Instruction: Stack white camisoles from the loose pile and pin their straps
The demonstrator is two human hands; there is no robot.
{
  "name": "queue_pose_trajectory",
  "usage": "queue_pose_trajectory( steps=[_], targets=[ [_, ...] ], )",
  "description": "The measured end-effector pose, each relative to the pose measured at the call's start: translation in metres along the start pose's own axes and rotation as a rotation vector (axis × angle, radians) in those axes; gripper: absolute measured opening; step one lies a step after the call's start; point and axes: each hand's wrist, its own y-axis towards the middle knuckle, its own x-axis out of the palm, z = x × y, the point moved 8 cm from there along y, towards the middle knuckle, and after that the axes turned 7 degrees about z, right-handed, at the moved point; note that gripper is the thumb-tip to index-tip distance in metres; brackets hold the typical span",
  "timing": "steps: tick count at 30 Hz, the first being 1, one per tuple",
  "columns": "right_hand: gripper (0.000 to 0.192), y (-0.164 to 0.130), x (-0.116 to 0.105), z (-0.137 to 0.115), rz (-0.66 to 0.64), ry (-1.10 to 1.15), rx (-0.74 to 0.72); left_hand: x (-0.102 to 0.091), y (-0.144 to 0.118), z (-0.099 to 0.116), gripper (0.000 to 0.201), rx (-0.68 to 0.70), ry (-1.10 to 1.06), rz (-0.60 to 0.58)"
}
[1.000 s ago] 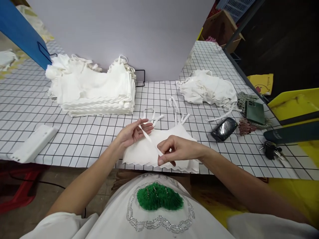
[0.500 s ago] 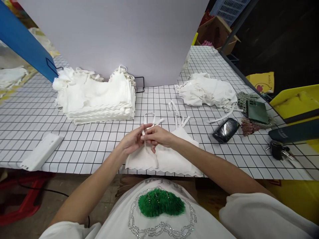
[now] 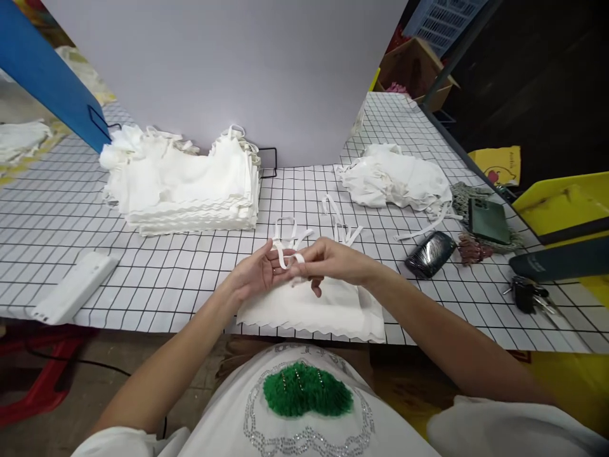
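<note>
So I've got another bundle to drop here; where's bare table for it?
Bare grid shows between the white box and the left hand, in front of the neat stack. A smaller patch lies between that stack and the loose pile. The right end is crowded: wallet, phone, keys.

Both forearms reach in from the near edge and converge. The left hand (image 3: 257, 274) lies palm-up, fingers loosely curled. The right hand (image 3: 333, 263) meets it, fingertips pinched.

Bare grid table (image 3: 190, 279) lies open to the left of the hands, up to the white bar (image 3: 71, 296) near the edge. Behind, the stacked white cloth (image 3: 185, 184) and grey board (image 3: 238, 76) block the way. Rightward, a loose cloth heap (image 3: 397, 181), dark pouch (image 3: 429, 254), phone (image 3: 488, 220) and keys (image 3: 526, 293) crowd the surface.
</note>
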Motion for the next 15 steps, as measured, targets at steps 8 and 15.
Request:
queue_pose_trajectory(
  steps=[8,15],
  targets=[
    [0.047,0.016,-0.024,0.019,0.27,0.119,0.142,0.018,-0.027,-0.005,0.045,0.122,0.094,-0.063],
    [0.038,0.007,-0.049,0.023,0.385,-0.089,0.098,0.001,-0.036,0.003,0.031,0.318,0.351,0.192]
  ],
)
